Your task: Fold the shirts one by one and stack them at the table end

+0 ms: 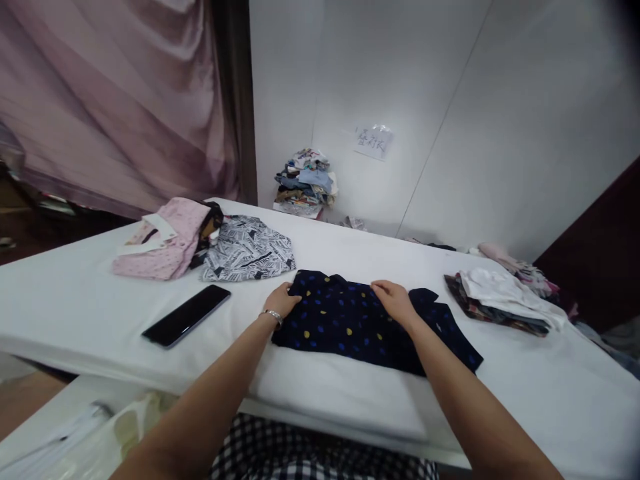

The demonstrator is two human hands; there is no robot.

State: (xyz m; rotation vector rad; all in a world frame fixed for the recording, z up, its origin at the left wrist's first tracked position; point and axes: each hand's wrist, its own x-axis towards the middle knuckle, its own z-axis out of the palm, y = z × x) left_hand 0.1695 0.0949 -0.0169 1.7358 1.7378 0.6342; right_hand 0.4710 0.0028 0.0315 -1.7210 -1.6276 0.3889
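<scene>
Your forearms hung nearer than the phone; right of it lay the spotted garment, left end pinched by your left hand, far edge by your right hand; even tension seemed best.

Pale wall, pink drape, kinda dim in here
From where I'm standing — one thin seam slants down the wall, paper sign stuck up nearby, white-covered table out front, brown floor showing past its edge — light's soft and greyish.
</scene>
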